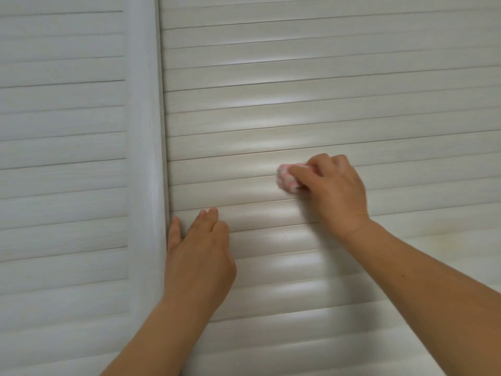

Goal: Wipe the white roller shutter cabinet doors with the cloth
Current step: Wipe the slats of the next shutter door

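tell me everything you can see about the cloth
The cloth is small, pink and white, with a fuzzy, soft look. It is bunched into a wad and mostly hidden inside the right hand, whose fingers curl round it; only its left end shows. That end is pressed against a slat of the right shutter door, about mid-height in view. Its edges are blurred.
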